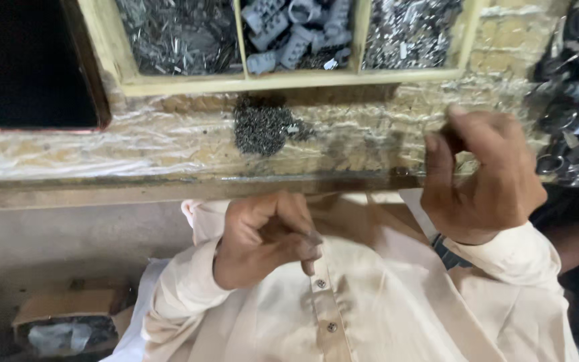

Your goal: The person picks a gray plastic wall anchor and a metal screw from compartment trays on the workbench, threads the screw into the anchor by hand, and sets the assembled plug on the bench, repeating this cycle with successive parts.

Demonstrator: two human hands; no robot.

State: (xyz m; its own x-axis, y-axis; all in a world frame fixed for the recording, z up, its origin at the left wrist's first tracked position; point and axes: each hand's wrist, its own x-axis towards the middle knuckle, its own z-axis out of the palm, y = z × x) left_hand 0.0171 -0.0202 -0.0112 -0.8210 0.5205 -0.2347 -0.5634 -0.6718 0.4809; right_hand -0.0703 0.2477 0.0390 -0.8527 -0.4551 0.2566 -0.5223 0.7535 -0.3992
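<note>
My left hand (267,236) is curled into a loose fist against my cream shirt, just below the bench's front edge (169,190). Whether something small sits between its fingertips I cannot tell. My right hand (484,175) is raised at the right, over the bench edge, fingers bent with thumb and forefinger pinched close together; anything in the pinch is too small to see. A heap of tiny dark metal bits (263,126) lies on the plastic-covered bench top, between and beyond both hands.
A wooden tray (236,84) at the back has compartments of shiny metal pins (179,33), grey moulded parts (296,30) and small silver pieces (410,30). A dark flat screen (28,64) lies at far left. Metal rings and parts (577,134) pile at the right. A cardboard box (68,318) sits on the floor.
</note>
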